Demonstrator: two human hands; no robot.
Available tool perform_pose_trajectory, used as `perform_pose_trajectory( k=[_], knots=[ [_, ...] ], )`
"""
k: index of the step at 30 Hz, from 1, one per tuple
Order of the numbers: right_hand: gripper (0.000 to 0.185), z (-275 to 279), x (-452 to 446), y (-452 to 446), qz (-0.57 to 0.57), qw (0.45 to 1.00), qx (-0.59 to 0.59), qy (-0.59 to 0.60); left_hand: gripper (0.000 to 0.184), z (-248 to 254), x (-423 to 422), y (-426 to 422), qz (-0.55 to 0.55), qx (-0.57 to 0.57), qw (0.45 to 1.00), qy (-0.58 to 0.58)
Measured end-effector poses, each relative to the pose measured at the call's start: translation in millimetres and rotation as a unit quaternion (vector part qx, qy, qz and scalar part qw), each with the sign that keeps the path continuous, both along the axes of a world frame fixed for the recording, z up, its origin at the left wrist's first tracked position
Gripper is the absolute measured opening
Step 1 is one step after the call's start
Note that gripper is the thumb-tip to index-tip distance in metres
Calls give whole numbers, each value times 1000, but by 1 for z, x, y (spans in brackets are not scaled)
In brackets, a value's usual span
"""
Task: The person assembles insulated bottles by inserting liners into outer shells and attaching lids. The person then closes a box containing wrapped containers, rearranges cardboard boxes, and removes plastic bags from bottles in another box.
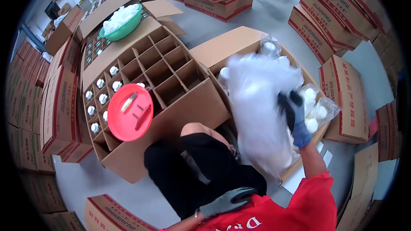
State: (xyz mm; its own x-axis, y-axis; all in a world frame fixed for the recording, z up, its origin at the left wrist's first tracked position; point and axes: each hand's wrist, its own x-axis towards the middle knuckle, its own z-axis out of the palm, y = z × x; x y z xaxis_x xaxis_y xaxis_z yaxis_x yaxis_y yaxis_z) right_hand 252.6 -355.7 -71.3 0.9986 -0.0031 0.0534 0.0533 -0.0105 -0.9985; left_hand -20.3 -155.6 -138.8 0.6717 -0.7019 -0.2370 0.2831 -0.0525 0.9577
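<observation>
My right hand, in a dark-palmed glove with a blue-grey cuff, is at the right edge of a large translucent white plastic bag. Its fingers curl against the plastic; the bag is smeared by motion. Under and around it is an open carton with white round-capped items in clear plastic wrapping. My left hand, in a grey-green glove, lies across my lap by the red shirt, fingers stretched out and holding nothing.
A divided carton holds several silver-capped bottles. On it rests a red plate with a small knife and a red-handled tool. A green basin stands behind. Stacked cartons surround me.
</observation>
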Motion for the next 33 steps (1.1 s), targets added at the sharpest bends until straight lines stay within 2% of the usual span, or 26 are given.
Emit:
perform_pose_trajectory(
  k=[2,4,5,7,9,11,12,15,16,17,18,19,20,22,23,24,25,27,29,30,31,32,33],
  knots=[
    [24,11,65,4,-37,994,47,-96,46,13,19,23,69,-73,993,68],
    [26,-18,149,5,-30,994,20,-102,43,30,42,39,139,-148,969,141],
    [27,-68,206,1,-30,990,49,-128,44,34,53,45,151,-141,966,153],
    [26,-133,281,1,-109,986,-32,-122,45,32,80,54,175,-131,960,177],
    [29,-172,296,20,-169,974,-91,-117,46,14,82,57,170,-172,935,260],
    [32,-217,308,23,-180,977,-113,-29,47,11,94,55,146,-223,904,335],
    [32,-256,314,26,-176,982,-7,-67,48,10,98,55,142,-241,890,361],
    [31,-314,335,0,-128,989,-6,77,47,19,114,59,154,-268,901,304],
    [29,-320,338,-9,-82,983,-122,107,46,25,118,60,155,-226,911,307],
    [28,-323,343,-20,-5,932,-349,94,46,30,125,62,152,-187,921,306],
    [27,-319,343,-23,55,839,-540,46,45,34,131,65,142,-152,928,309],
    [27,-309,341,-22,72,775,-628,4,44,38,138,68,130,-119,934,311],
    [27,-274,330,-6,65,787,-614,-9,44,40,144,69,110,-93,938,316],
    [28,-189,303,34,52,808,-585,-34,40,34,146,70,111,-142,926,331],
    [29,-170,294,50,73,830,-538,-129,38,24,138,68,129,-215,906,340],
    [25,-175,296,63,133,827,-501,-217,36,22,134,65,154,-267,896,320],
    [24,-169,292,81,163,779,-515,-318,35,22,132,63,176,-320,881,300],
    [21,-198,304,111,281,730,-528,-331,35,22,134,66,164,-326,881,301],
    [21,-265,323,116,268,583,-664,-384,35,22,132,67,152,-302,889,310],
    [23,-228,312,137,338,433,-800,-240,35,23,133,69,144,-293,892,312],
    [24,-239,323,150,350,437,-802,-207,35,25,134,73,139,-284,896,313],
    [24,-248,334,152,360,504,-760,-196,35,26,133,75,139,-278,898,310],
    [24,-233,329,153,353,511,-764,-176,35,26,131,76,140,-277,899,308]
  ],
)
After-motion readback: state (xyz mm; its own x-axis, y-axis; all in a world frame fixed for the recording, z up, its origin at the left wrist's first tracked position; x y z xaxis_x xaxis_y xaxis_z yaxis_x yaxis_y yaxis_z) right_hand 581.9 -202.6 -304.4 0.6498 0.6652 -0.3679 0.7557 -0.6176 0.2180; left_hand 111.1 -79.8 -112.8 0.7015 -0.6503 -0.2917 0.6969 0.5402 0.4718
